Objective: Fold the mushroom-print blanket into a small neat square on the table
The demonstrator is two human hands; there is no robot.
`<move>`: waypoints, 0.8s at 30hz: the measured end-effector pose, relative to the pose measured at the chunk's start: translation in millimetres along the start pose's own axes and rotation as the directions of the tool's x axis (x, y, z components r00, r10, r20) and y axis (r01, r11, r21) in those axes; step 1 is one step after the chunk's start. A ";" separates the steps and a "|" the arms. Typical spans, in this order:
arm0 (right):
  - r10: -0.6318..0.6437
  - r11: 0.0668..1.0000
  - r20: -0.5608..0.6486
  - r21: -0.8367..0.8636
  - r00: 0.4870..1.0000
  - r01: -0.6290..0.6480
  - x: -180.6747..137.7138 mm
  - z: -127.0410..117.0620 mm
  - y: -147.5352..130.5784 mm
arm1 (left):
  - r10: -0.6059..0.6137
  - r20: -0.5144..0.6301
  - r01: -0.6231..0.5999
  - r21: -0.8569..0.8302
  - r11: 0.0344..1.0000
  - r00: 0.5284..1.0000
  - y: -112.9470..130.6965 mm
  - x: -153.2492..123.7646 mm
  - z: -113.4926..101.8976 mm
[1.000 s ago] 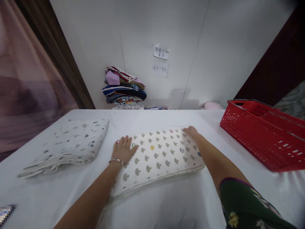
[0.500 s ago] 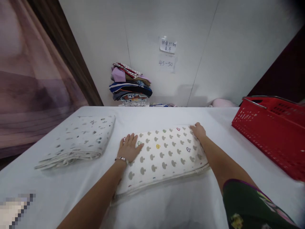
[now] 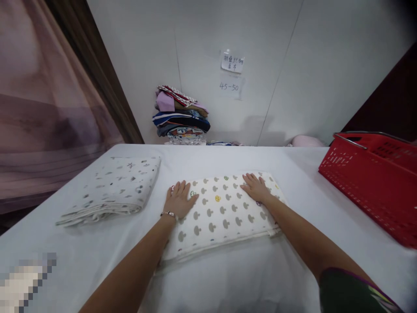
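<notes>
Mushroom-print cloth [image 3: 233,213], folded in layers, lies mid-table under both palms. Left hand [image 3: 178,202] flat on its left end, fingers slightly spread; right hand [image 3: 256,188] flat toward the right end, fingers fanned. Nothing pinched by either. Print beneath palms and right forearm hidden; number of layers hard to make out. Near edge roughly slanted, a small tag at its right corner. White tablecloth [image 3: 301,178] shows on all sides of the fold: narrower strip leftward to a second folded cloth [image 3: 119,187], broader stretch rightward to a red basket [image 3: 368,182], cut off by the frame. Pixelated patch, lower left, unreadable. Fabric stack [image 3: 182,117] beyond the far edge, base partly hidden.
</notes>
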State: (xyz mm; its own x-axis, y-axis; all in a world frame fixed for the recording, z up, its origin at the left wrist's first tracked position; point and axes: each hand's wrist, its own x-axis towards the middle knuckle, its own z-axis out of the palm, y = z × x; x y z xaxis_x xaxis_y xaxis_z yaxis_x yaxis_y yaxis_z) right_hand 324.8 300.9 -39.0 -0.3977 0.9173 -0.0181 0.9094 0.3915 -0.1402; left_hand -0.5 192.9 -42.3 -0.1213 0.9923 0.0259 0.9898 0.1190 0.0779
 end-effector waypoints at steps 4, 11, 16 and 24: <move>0.032 0.997 0.093 0.065 0.995 -0.038 1.1 -2.7 0.3 | 0.009 -0.001 -0.009 0.007 1.000 1.000 0.0 -0.2 -1.0; 0.098 0.991 -0.064 -0.086 0.993 -0.103 -38.6 -8.3 27.8 | 0.003 0.015 -0.003 -0.015 1.000 1.000 0.0 0.8 -0.5; 0.140 0.983 -0.045 -0.114 0.989 -0.144 -52.7 2.8 50.9 | 0.002 0.024 0.000 -0.049 0.999 1.000 1.0 0.9 1.9; 0.021 0.988 -0.181 -0.148 0.983 -0.049 -87.8 -3.8 41.5 | -0.062 0.053 0.074 -0.274 0.959 0.997 -8.0 -5.7 -21.4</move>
State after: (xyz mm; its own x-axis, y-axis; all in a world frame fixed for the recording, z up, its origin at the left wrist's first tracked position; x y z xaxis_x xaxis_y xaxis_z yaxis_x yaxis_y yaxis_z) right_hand 398.0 236.9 -39.5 -0.3498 0.9234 0.1581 0.9356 0.3529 0.0093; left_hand -9.4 185.5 -21.8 -0.1781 0.9835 -0.0317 0.9200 0.1779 0.3494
